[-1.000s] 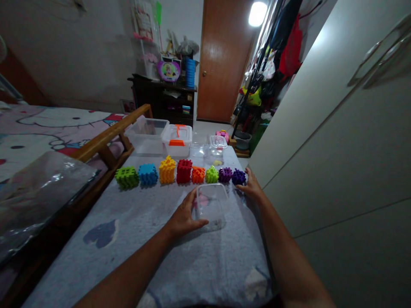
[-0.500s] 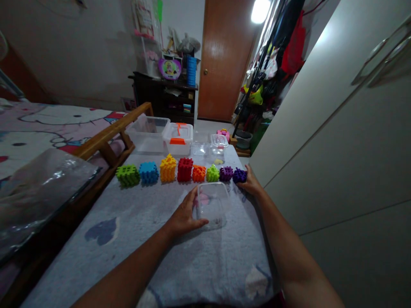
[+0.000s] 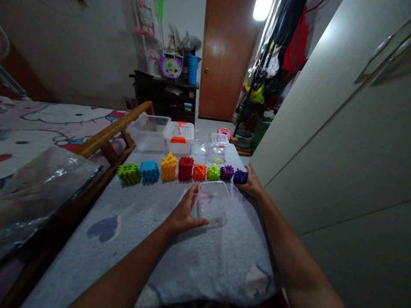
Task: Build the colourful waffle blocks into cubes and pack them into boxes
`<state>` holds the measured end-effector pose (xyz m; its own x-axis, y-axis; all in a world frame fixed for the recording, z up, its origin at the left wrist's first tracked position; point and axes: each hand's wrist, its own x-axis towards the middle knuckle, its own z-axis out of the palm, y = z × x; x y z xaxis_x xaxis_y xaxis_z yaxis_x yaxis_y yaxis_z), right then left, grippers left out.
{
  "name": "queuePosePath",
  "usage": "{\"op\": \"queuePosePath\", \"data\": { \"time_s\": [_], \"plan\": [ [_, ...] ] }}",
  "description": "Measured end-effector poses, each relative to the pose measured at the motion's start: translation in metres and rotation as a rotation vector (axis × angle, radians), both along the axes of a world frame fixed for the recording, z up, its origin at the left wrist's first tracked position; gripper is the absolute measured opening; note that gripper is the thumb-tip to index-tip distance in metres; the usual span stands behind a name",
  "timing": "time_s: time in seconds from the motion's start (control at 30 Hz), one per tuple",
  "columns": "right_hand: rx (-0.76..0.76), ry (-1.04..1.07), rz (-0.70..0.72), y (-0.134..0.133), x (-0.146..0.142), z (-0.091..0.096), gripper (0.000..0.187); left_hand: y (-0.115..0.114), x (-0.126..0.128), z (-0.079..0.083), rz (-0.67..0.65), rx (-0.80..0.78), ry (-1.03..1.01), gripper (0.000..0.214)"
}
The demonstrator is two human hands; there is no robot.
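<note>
My left hand (image 3: pixel 184 216) grips the left side of a clear plastic container (image 3: pixel 212 205), its thumb along the near side. The container is see-through and rests on the cloth. At the right end of a row of colourful blocks, my right hand (image 3: pixel 253 184) has its fingers closed around the dark violet interlocking block (image 3: pixel 240 176). Leftward from it stand a purple block (image 3: pixel 227 172), a lime block (image 3: pixel 213 172), an orange block (image 3: pixel 199 172), a red stack (image 3: pixel 185 168), a yellow stack (image 3: pixel 168 167), a blue stack (image 3: pixel 149 171) and a green stack (image 3: pixel 129 174).
Behind the row stand a large clear bin (image 3: pixel 149 134), a lidded box with orange latches (image 3: pixel 179 139) and small clear containers (image 3: pixel 219 143). A wooden bed rail (image 3: pixel 112 130) and plastic bag (image 3: pixel 48 188) lie left. A pale wardrobe (image 3: pixel 334 141) borders the right.
The camera view has shifted slightly. Both hands keep their holds, and the container and blocks stay almost exactly where they were.
</note>
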<state>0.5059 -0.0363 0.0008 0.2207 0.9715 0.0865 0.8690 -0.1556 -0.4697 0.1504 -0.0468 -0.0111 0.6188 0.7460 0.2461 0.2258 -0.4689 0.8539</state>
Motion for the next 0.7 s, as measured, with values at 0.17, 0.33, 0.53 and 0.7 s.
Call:
{"op": "queuePosePath", "data": {
  "time_s": [0.17, 0.33, 0.53, 0.7],
  "plan": [
    [-0.056, 0.014, 0.015, -0.004, 0.0, 0.019, 0.114, -0.003, -0.004, 0.011, 0.022, 0.092, -0.05, 0.111],
    [-0.089, -0.06, 0.165, 0.004, 0.0, 0.034, 0.116, -0.006, -0.001, 0.019, 0.033, 0.223, -0.022, 0.083],
    [-0.133, -0.193, 0.275, 0.014, -0.004, 0.031, 0.095, -0.007, -0.001, 0.022, 0.056, 0.258, 0.009, 0.078],
    [-0.088, -0.173, 0.332, 0.016, -0.003, 0.029, 0.086, -0.007, -0.001, 0.02, 0.059, 0.238, 0.0, 0.079]
  ]
}}
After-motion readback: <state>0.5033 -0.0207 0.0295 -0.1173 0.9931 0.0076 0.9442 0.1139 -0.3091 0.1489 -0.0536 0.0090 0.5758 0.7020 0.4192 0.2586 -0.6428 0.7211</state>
